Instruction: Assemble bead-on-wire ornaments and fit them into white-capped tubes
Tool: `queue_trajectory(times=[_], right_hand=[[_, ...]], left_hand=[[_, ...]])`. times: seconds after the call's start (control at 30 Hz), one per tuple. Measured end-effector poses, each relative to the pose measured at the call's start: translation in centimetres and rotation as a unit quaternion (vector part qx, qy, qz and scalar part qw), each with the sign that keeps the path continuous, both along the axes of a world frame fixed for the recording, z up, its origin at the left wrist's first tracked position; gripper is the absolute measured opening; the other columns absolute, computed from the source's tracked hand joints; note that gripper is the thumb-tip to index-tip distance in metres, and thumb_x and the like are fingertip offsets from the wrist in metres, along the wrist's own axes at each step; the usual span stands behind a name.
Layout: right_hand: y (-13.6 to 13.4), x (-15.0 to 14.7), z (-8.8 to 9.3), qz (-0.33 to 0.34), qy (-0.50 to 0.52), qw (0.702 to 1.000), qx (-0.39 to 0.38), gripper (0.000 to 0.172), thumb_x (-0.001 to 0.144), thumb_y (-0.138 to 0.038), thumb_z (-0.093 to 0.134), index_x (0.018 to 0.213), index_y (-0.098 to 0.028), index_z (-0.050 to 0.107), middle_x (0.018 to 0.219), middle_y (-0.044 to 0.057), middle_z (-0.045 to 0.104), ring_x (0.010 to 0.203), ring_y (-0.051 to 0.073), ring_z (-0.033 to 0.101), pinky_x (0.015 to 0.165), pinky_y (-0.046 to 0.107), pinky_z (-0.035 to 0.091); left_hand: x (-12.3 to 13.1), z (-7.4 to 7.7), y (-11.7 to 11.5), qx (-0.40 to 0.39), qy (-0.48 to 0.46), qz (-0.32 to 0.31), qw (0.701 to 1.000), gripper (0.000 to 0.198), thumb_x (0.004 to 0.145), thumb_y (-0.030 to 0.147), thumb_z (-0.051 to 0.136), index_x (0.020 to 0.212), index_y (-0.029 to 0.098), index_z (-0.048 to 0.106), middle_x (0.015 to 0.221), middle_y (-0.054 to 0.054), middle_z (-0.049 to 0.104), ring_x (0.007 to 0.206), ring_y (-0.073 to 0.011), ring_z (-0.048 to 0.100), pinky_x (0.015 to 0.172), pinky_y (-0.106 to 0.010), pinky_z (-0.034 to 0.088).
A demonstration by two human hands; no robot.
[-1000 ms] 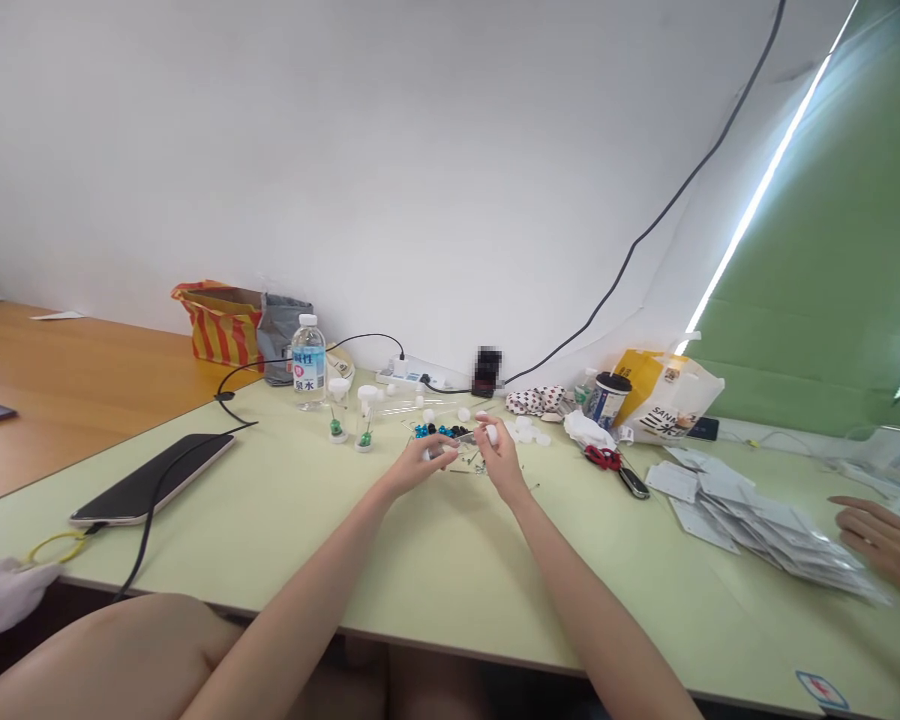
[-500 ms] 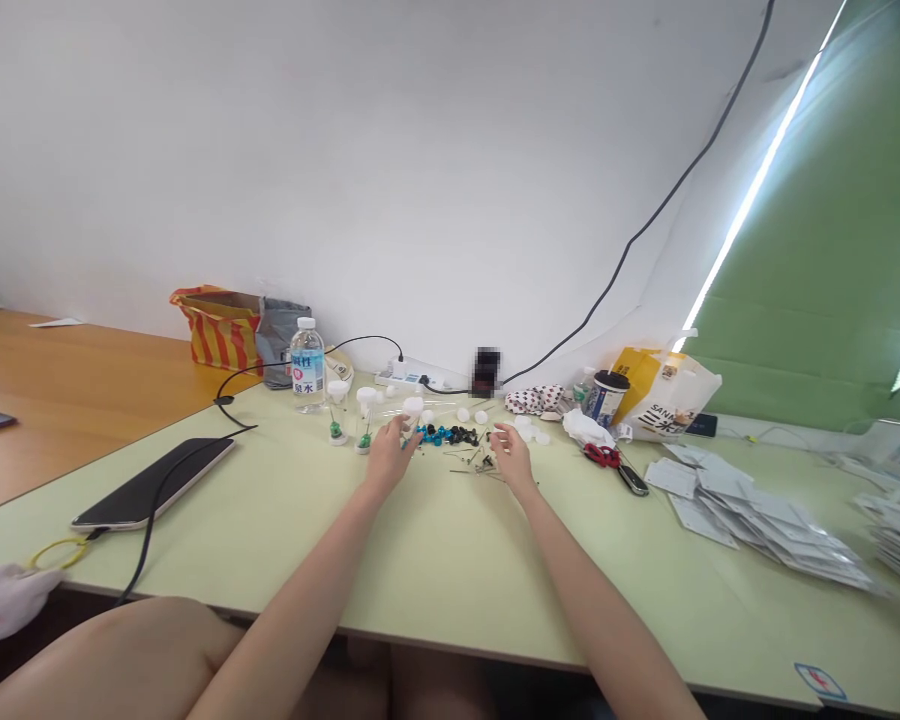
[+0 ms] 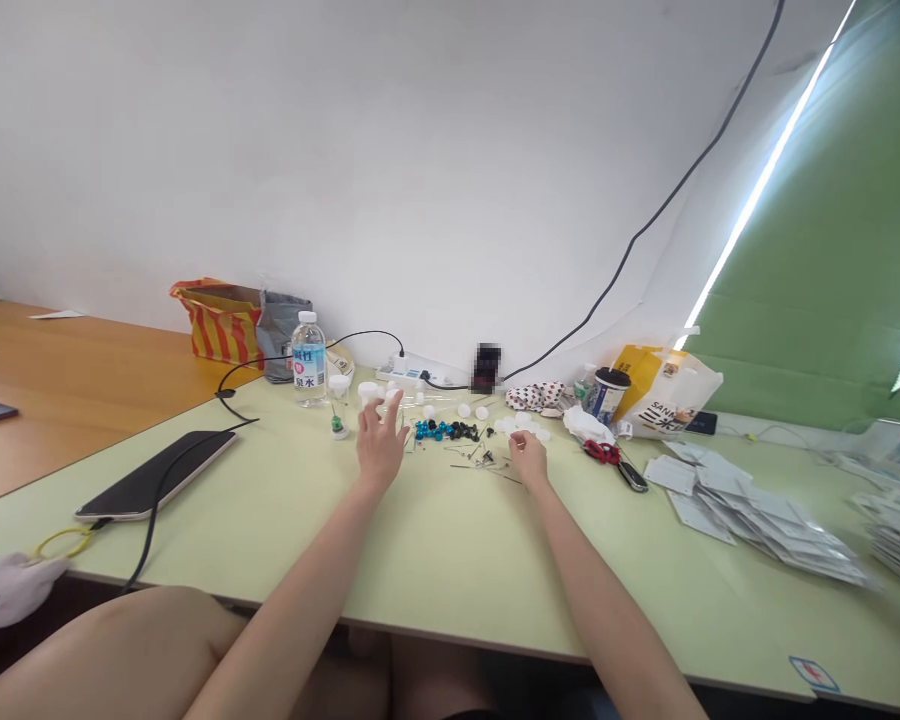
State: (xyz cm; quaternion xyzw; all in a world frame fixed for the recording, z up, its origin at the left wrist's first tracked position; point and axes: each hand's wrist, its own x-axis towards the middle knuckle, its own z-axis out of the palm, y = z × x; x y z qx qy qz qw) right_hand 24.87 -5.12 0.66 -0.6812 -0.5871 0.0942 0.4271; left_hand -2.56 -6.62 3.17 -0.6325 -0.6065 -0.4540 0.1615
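Note:
My left hand is over the table with its fingers spread, in front of white-capped clear tubes that it partly covers. To its left stands another clear tube with a white cap and something green inside. My right hand has its fingertips pressed together near some white round caps; whatever they hold is too small to make out. Between the hands lie small blue pieces, black pieces and several thin metal pins or rods.
A water bottle and a power strip stand at the back. On the right are red-handled scissors, a lidded cup, a yellow-and-white bag and flat white packets. A cable crosses a black tablet-like device on the left.
My left hand has shifted left, toward the capped tubes, with its fingers spread. My right hand has moved right, away from the black pieces, and its fingertips have come together.

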Motion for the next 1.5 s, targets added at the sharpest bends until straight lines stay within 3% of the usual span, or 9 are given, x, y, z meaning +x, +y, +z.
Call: queue_trajectory(times=[0.2,0.47,0.6,0.73,0.9,1.07,1.17,1.3,1.5], right_hand=[[0.1,0.2,-0.5,-0.052,-0.071,0.994,-0.072,0.024,0.076,-0.029,0.051,0.093,-0.02,0.064,0.103,0.012,0.06,0.103,0.03,0.048,0.079,0.04,0.037],[0.1,0.9,-0.4,-0.063,-0.111,0.984,-0.127,0.032,0.08,-0.035,0.048,0.106,-0.02,0.059,0.108,0.014,0.058,0.106,0.031,0.048,0.082,0.045,0.036],[-0.1,-0.8,0.3,-0.059,-0.132,0.982,-0.119,0.034,0.081,-0.031,0.049,0.112,-0.02,0.055,0.116,0.015,0.054,0.11,0.032,0.046,0.085,0.047,0.034],[-0.5,-5.3,0.8,0.084,-0.204,0.975,-0.031,0.037,0.083,-0.028,0.047,0.119,-0.022,0.051,0.127,0.012,0.048,0.12,0.03,0.037,0.094,0.05,0.027],[-0.5,-13.6,1.3,0.297,-0.267,0.917,-0.02,0.044,0.089,-0.034,0.037,0.132,-0.028,0.035,0.143,0.003,0.029,0.133,0.023,0.018,0.104,0.054,0.007],[-0.6,-18.0,1.2,0.367,-0.284,0.884,-0.06,0.043,0.092,-0.035,0.027,0.134,-0.026,0.032,0.143,0.005,0.029,0.133,0.022,0.021,0.105,0.055,0.001],[-1.2,-17.3,0.7,0.38,-0.271,0.882,-0.065,0.046,0.092,-0.037,0.026,0.134,-0.02,0.033,0.143,0.009,0.029,0.132,0.022,0.024,0.106,0.05,0.012],[-2.8,-14.1,-0.1,0.38,-0.249,0.89,-0.046,0.05,0.091,-0.038,0.028,0.133,-0.013,0.036,0.141,0.012,0.033,0.132,0.021,0.025,0.107,0.039,0.02],[-4.6,-9.5,-1.1,0.376,-0.196,0.905,0.045,0.038,0.088,-0.032,0.037,0.118,-0.013,0.052,0.125,0.011,0.05,0.117,0.019,0.044,0.1,0.031,0.033]], left_hand=[[-0.9,-0.3,0.5,0.03,0.005,0.049,0.998,0.06,0.073,0.023,0.063,0.129,0.032,0.043,0.116,-0.014,0.033,0.105,-0.0316,0.039,0.085,-0.043,0.038],[-1.6,-0.6,0.9,0.017,-0.017,0.055,0.998,0.062,0.076,0.021,0.057,0.133,0.033,0.037,0.105,-0.012,0.037,0.098,-0.0294,0.042,0.082,-0.041,0.039],[-1.8,-0.8,1.1,0.013,-0.018,0.065,0.998,0.065,0.076,0.019,0.055,0.136,0.031,0.031,0.101,-0.011,0.039,0.093,-0.0272,0.043,0.079,-0.038,0.04],[-2.1,-1.0,1.4,0.01,-0.024,0.064,0.998,0.067,0.077,0.018,0.054,0.137,0.029,0.029,0.099,-0.011,0.039,0.09,-0.0253,0.043,0.079,-0.036,0.04],[-2.2,-1.1,1.5,0.007,-0.049,0.049,0.998,0.066,0.076,0.017,0.055,0.137,0.028,0.031,0.099,-0.01,0.039,0.091,-0.0233,0.044,0.083,-0.036,0.039],[-2.2,-1.0,1.4,-0.003,-0.075,0.049,0.996,0.066,0.074,0.017,0.057,0.135,0.028,0.035,0.099,-0.01,0.04,0.091,-0.0235,0.045,0.083,-0.036,0.04],[-2.2,-1.0,1.4,-0.001,-0.071,0.05,0.996,0.067,0.074,0.017,0.057,0.135,0.029,0.033,0.1,-0.01,0.041,0.092,-0.0241,0.045,0.083,-0.037,0.039],[-2.1,-1.0,1.4,0.008,-0.062,0.045,0.997,0.067,0.075,0.016,0.057,0.136,0.027,0.033,0.1,-0.011,0.041,0.093,-0.0243,0.045,0.084,-0.037,0.039],[-2.0,-0.9,1.3,0.012,-0.066,0.041,0.997,0.069,0.074,0.014,0.056,0.137,0.026,0.03,0.097,-0.01,0.042,0.089,-0.0237,0.046,0.081,-0.037,0.041]])
